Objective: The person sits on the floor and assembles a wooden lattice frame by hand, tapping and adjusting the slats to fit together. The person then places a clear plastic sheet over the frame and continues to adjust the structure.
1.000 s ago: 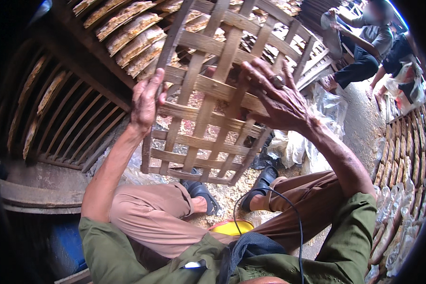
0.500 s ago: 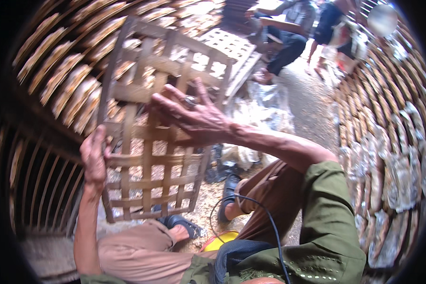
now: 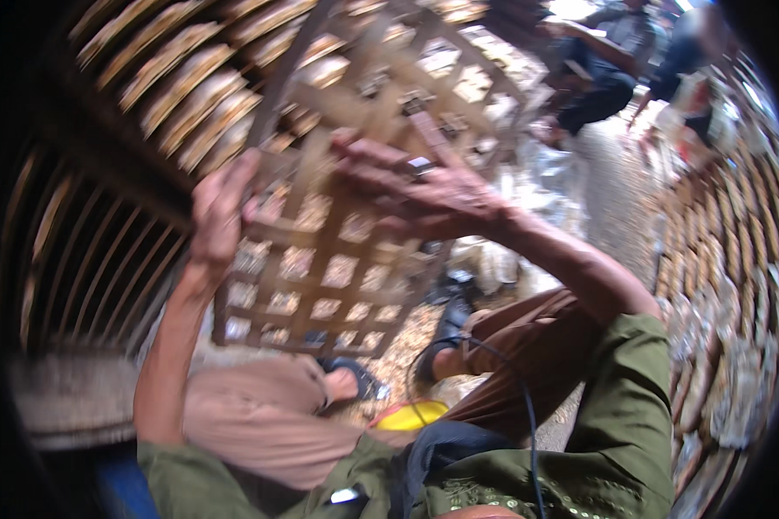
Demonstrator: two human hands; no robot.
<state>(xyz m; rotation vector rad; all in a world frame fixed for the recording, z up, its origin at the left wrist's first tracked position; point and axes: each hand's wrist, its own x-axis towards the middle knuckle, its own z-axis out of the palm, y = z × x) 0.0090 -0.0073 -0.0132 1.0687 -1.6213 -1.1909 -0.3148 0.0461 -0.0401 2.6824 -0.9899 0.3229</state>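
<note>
The woven rack (image 3: 320, 240) hangs tilted over the crumb-strewn floor (image 3: 411, 342), the left hand (image 3: 221, 212) clamped firmly on its left edge! Across the slats lies the right hand (image 3: 437, 195), ring (image 3: 421, 166) showing, fingers spread; blur hides whether they grip. Beyond, upper left, loaded trays (image 3: 186, 108) stand in rows.

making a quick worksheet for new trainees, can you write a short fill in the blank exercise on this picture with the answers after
1. The hand at the side edge of the woven frame is the person's ____ one.
2. A ring shows on the person's ____ hand.
3. The shirt is olive ____.
4. The red-rimmed object below the shoes is mainly ____.

Missing words: left; right; green; yellow.
</note>
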